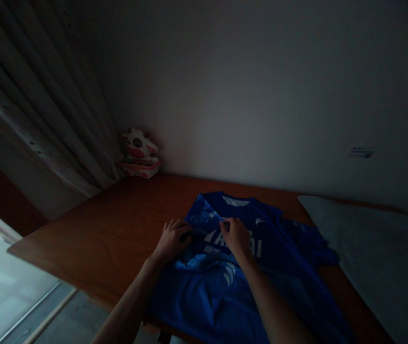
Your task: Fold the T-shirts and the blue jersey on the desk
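The right hand point(237, 237) covers the middle of the white lettering on the blue jersey point(225, 291), so the word cannot be read. Below both hands, the jersey's hem and the forearms run off the bottom edge. Whether the left hand point(172, 240) pinches the fabric is lost in the dimness.

L hand point(171, 240) & R hand point(235, 236) on blue shirt point(225, 277), wood table point(118, 224)

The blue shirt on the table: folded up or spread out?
Partly folded: the blue shirt has its left side turned in under both hands; its right sleeve lies out.
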`<state>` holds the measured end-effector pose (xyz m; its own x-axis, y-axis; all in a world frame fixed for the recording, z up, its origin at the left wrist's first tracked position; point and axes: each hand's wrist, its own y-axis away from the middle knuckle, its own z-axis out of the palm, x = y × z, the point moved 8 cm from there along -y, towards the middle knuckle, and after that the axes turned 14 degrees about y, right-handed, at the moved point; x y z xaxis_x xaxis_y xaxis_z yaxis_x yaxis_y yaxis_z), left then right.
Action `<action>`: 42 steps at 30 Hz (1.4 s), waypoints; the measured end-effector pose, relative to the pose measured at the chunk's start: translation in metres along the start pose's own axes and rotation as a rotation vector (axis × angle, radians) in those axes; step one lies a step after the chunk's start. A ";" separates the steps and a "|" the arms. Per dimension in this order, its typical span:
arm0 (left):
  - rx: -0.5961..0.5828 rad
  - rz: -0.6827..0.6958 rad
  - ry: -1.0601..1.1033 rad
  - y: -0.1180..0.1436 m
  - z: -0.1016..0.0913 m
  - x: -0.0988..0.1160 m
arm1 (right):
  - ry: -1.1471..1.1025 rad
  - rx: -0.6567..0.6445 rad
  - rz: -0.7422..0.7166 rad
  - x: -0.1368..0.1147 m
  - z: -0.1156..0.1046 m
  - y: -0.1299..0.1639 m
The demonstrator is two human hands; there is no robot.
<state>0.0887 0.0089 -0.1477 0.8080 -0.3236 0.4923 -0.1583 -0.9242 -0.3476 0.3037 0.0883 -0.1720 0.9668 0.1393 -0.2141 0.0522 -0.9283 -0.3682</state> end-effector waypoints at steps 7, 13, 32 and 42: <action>0.063 0.163 0.058 0.002 -0.006 0.011 | -0.234 0.009 0.095 0.011 0.005 -0.002; 0.031 0.176 0.040 0.002 0.000 0.011 | -0.114 0.041 -0.002 0.003 -0.004 -0.001; -0.053 0.240 0.003 0.006 0.003 0.021 | -0.366 0.095 0.039 0.017 -0.003 -0.008; -0.092 0.314 -0.044 0.007 0.010 0.023 | -0.226 0.098 0.079 0.019 -0.007 -0.003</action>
<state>0.1122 -0.0031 -0.1464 0.7352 -0.5883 0.3367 -0.4527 -0.7959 -0.4021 0.3235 0.0908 -0.1685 0.8860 0.1518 -0.4381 -0.0558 -0.9031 -0.4258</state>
